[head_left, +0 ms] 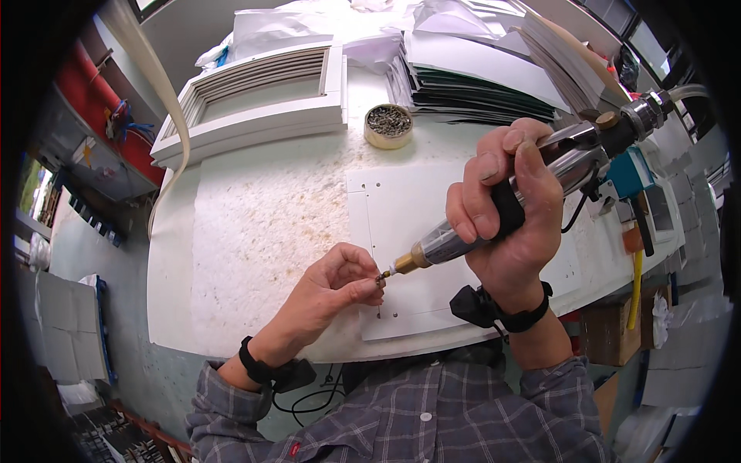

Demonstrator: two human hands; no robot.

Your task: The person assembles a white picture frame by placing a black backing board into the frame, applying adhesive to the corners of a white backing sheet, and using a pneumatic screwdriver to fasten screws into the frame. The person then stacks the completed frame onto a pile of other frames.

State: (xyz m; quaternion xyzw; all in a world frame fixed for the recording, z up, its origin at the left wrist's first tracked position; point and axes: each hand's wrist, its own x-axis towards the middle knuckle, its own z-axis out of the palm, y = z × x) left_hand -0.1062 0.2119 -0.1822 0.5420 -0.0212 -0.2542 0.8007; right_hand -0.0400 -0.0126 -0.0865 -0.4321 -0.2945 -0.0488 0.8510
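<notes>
My right hand is wrapped round a pneumatic screwdriver with a silver body, black grip and brass-coloured nose. The tool slants down to the left, its hose end up at the right. At its tip, my left hand pinches a small dark screw between thumb and fingers, partly hidden by them. Both hands are above a flat white panel that has small holes near its left edge. Beyond them, a round tub of loose screws stands on the table.
Louvred white frames are stacked at the far left of the white table. A pile of flat sheets lies at the far right. A pale hose hangs at the left. A teal tool is at the right edge.
</notes>
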